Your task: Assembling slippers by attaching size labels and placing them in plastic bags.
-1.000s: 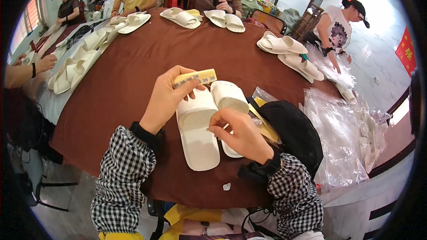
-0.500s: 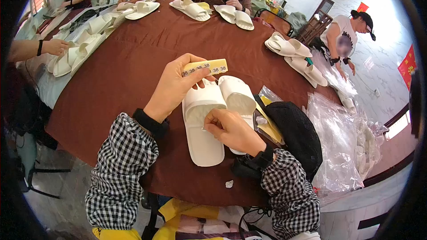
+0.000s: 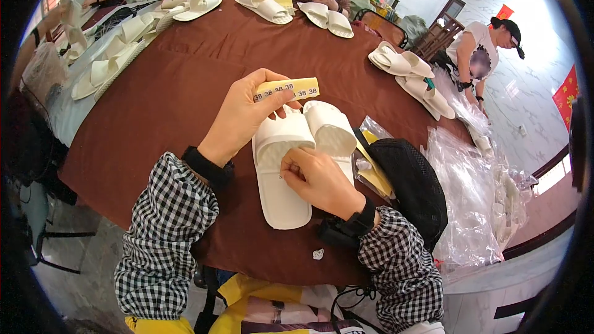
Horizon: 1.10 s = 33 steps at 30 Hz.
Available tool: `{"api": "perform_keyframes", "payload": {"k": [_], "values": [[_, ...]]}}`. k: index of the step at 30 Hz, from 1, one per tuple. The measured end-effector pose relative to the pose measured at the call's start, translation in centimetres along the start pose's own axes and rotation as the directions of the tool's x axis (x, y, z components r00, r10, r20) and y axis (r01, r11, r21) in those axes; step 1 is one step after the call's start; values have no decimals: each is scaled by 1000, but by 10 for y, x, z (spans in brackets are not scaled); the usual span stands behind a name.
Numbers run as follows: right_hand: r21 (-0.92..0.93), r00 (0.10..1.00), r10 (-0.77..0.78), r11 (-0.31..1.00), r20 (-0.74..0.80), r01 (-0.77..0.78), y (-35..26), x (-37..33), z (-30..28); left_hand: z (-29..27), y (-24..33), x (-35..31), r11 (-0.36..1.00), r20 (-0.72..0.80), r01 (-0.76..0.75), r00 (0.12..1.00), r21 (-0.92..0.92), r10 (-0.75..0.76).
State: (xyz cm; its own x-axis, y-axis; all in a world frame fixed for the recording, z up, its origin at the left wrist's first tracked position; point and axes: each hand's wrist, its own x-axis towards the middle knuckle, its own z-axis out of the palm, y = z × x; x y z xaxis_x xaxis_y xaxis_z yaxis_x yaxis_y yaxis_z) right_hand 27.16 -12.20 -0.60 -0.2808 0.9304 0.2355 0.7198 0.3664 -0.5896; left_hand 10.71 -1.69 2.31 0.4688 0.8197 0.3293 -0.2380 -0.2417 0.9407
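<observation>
A pair of white slippers lies side by side on the brown tablecloth before me: a left slipper (image 3: 283, 201) and a right slipper (image 3: 330, 128), which my right arm partly covers. My left hand (image 3: 247, 108) pinches a folded yellow strip of number stickers (image 3: 303, 88) above the slippers' far ends. Curled and closed, my right hand (image 3: 318, 176) rests its fingertips on the left slipper's footbed, just below the strap. A tiny dark mark shows beside those fingertips; what they may hold is hidden.
A black pouch (image 3: 405, 188) and bagged yellow sheets (image 3: 373, 176) lie right of the slippers. Clear plastic bags (image 3: 461, 204) cover the table's right edge. More slippers (image 3: 265, 8) line the far and left edges. A crumpled white scrap (image 3: 318, 254) lies near me. Other people work around the table.
My right hand has shifted slightly left on the footbed; my left hand keeps the sticker strip. At the far left, another person's hand has lifted a slipper up and away from the table edge.
</observation>
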Motion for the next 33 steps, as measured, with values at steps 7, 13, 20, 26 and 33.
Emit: {"api": "perform_keyframes", "payload": {"k": [7, 13, 20, 26, 33], "values": [[1, 1000, 0, 1000, -17, 0, -1, 1, -1, 1, 0, 0, 1000, 10, 1, 1000, 7, -1], [9, 1000, -14, 1000, -11, 14, 3, 2, 1, 1, 1, -1, 1000, 13, 3, 1000, 17, -3], [-84, 994, -110, 990, -3, 110, 0, -4, -3, 3, -2, 0, 1000, 17, 2, 1000, 21, -3], [-184, 997, -51, 981, 58, 61, -16, -12, -11, 1, -1, 0, 1000, 11, 3, 1000, 13, -3], [-298, 972, -191, 928, 135, 224, -23, -28, -22, 1, 0, 0, 1000, 12, -1, 1000, -7, 1]]}}
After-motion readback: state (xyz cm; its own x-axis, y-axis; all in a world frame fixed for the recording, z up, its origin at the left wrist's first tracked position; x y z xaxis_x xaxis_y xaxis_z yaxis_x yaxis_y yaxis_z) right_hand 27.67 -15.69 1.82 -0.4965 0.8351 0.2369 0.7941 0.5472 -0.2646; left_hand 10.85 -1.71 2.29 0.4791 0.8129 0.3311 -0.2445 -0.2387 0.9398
